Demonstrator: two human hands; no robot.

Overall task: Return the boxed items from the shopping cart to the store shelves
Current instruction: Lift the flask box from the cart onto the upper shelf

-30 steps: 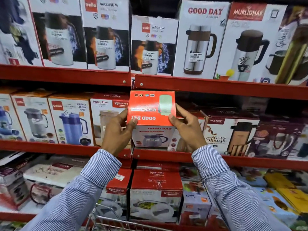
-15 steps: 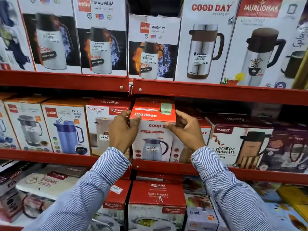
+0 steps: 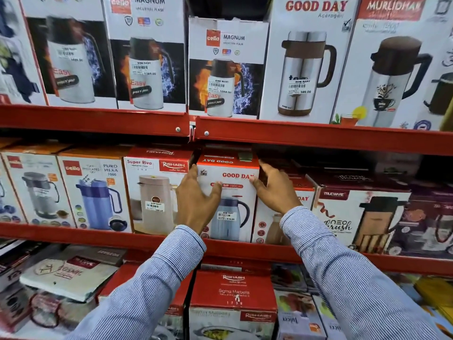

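Note:
A white and red Good Day flask box [image 3: 234, 176] stands upright on the middle red shelf [image 3: 98, 238], between a Rishabh Super Riva box [image 3: 157, 192] and another Good Day box [image 3: 269, 224]. My left hand [image 3: 196, 202] grips its left edge, with the thumb across the front. On the right top corner, my right hand [image 3: 274, 190] holds the box with its fingers round the side. The shopping cart is out of view.
The upper red shelf [image 3: 318, 136] hangs close above the box and carries tall Cello Magnum [image 3: 225, 67] and Good Day [image 3: 306, 69] flask boxes. A Trueware box [image 3: 355, 217] stands to the right. Rishabh boxes [image 3: 232, 298] fill the shelf below.
The box has tipped from tilted, top face toward me, to upright and slid back into its slot on the middle shelf. My view has moved closer, and the cart has dropped out of sight.

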